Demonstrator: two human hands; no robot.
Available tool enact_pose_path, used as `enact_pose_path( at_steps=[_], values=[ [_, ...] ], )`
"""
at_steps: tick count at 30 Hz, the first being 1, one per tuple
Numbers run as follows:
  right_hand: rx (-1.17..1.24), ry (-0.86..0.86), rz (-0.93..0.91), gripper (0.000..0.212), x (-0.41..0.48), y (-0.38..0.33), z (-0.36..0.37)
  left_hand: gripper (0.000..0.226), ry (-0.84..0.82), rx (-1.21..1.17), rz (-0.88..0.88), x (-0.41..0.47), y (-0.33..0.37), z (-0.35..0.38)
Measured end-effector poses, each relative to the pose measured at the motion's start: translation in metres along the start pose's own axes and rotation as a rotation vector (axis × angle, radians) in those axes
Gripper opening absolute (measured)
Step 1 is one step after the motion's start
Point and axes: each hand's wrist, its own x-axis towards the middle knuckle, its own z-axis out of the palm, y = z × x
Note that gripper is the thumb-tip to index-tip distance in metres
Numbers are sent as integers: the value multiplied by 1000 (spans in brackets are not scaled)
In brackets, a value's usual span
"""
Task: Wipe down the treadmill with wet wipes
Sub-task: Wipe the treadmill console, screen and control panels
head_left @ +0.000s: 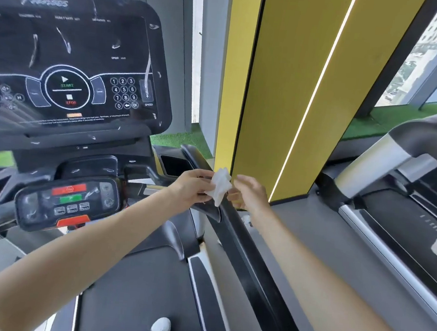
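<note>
Head view: the wet wipe, a crumpled white sheet, is held above the treadmill's right handrail; left hand is closed on it w/ fingers pinching one side, right hand is half-curled just beside the other edge, contact unclear due to blur. Wipe looks feather-light, limp and damp, prob. clingy, so best bunched into the palm, not held by a corner. Rail is glossy hard black plastic, long and smooth; console screen is glossy w/ streaks.

Yellow wall panels; daylit windows; grey floor.
</note>
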Motion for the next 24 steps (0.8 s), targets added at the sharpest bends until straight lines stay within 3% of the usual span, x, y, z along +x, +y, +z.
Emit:
enact_pose_path(
  at_steps=[3,5,12,18,24],
  values=[
    [13,-61,34,43,11,-2,7,28,-27,60,21,11,5,-8],
    [19,-69,28,38,21,-6,19,26,-78,73,13,22,10,-14],
    [33,39,65,50,77,-14,55,36,-130,246,-50,78,41,-64],
    [162,21,113,47,116,-19,82,39,-165,337,-129,132,54,-105],
    [190,84,127,43,139,-17,99,25,-240,332,-188,164,55,-115]
  ],
)
